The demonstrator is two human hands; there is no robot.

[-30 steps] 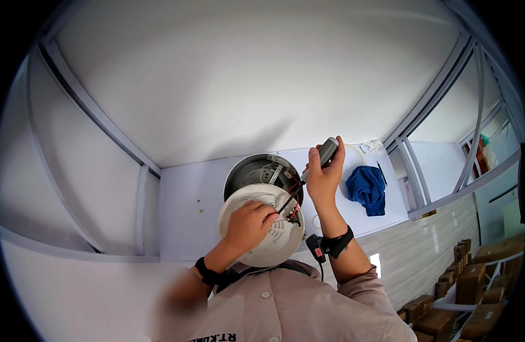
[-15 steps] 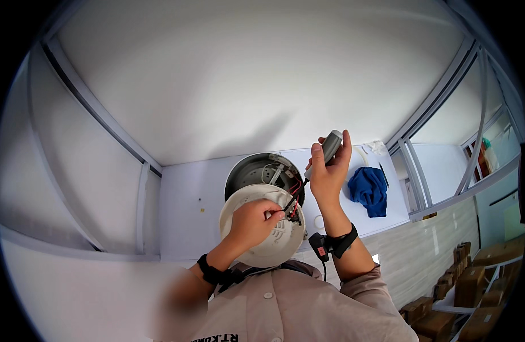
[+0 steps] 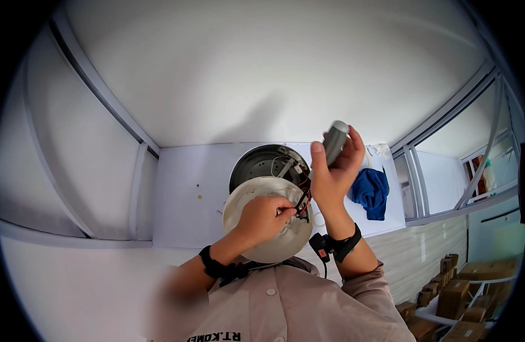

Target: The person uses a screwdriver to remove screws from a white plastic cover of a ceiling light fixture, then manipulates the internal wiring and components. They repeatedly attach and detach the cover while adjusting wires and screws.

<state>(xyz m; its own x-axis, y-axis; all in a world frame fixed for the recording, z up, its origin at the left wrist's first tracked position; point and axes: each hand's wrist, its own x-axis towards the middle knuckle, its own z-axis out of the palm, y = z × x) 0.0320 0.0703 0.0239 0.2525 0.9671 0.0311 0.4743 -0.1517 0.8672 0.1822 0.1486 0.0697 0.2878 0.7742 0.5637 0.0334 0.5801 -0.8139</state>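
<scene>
My right hand (image 3: 335,171) is wrapped round the grey handle of a screwdriver (image 3: 334,143), held tilted with its dark shaft slanting down to the left. Close by the shaft's lower end, my left hand (image 3: 265,218) is closed in a pinch over a round cream plastic base (image 3: 279,248); what its fingertips hold is too small to make out. Behind the base, and partly covered by it, lies a round metal housing (image 3: 252,164) with a dark inside and metal brackets. Red wires (image 3: 305,181) run between the two parts at the right side.
A crumpled blue cloth (image 3: 370,194) lies on the white table (image 3: 185,182), right of my right hand. Small bits (image 3: 200,197) sit on the left part of the table. A white wall stands behind, framed panels at both sides. Cardboard boxes (image 3: 453,296) are stacked at the lower right.
My right hand and the screwdriver handle have shifted slightly right and up. My left hand has moved a little to the right, and the base appears slightly higher and farther right.
</scene>
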